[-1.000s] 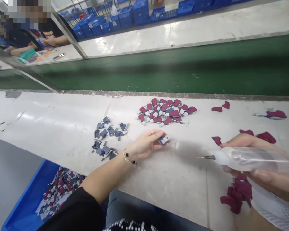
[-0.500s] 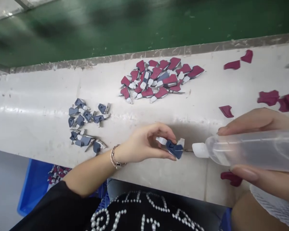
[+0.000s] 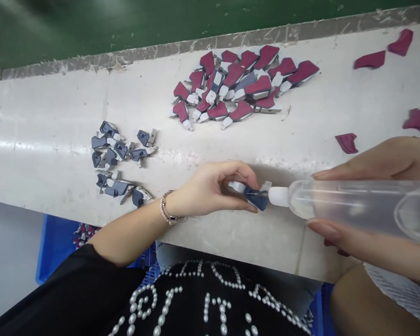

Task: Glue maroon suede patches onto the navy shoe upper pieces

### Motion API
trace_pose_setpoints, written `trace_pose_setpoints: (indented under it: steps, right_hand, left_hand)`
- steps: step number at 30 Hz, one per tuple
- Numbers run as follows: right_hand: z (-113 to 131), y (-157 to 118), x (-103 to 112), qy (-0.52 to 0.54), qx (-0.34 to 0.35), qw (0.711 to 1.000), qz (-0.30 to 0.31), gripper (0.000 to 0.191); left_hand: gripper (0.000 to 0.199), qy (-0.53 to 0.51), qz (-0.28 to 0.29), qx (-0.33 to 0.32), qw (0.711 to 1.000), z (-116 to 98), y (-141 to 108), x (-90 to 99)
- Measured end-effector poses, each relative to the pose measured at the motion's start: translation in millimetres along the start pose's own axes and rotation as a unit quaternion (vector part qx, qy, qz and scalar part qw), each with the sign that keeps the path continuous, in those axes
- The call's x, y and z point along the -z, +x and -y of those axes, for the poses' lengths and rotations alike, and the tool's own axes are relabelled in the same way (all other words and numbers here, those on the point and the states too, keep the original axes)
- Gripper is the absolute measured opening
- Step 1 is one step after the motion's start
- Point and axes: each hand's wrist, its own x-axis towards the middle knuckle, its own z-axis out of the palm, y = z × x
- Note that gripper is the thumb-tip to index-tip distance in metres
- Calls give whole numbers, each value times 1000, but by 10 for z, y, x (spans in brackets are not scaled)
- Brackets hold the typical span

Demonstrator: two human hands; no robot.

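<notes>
Between thumb and fingers, my left hand [image 3: 210,186] pinches a small blue-grey plastic part [image 3: 256,198] with white ends, over the front of the table. My right hand [image 3: 378,172] is wrapped round a translucent squeeze bottle [image 3: 353,203] lying nearly level. The bottle's white nozzle cap [image 3: 278,196] points left and is right up against the blue-grey part; its thin tip reaches over the part's face. Whether any liquid comes out I cannot tell. Under my right hand, a maroon piece [image 3: 336,247] is mostly hidden.
A pile of assembled maroon-topped parts [image 3: 234,88] lies at the back middle of the white table [image 3: 49,163]. Several blue-grey parts [image 3: 121,154] sit at left. Loose maroon pieces [image 3: 346,143] lie at right. A blue bin [image 3: 56,238] with parts stands below the table's front edge.
The bottle has moved left relative to the blue-grey part, so its nozzle now meets the part where a gap showed before. The whole view has shifted as the head moved.
</notes>
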Motion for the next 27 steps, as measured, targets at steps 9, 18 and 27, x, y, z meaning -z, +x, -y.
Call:
trace_pose_setpoints:
  steps: [9, 18, 27]
  right_hand:
    - [-28, 52, 16, -129, 98, 987, 12, 31]
    - [-48, 83, -26, -145, 94, 985, 9, 30]
    - [-23, 121, -58, -116, 89, 989, 6, 31]
  left_hand:
    - [27, -23, 3, 26, 999, -19, 0, -3]
    - [26, -20, 9, 8, 1000, 11, 8, -6]
    - [27, 5, 9, 1, 1000, 16, 10, 0]
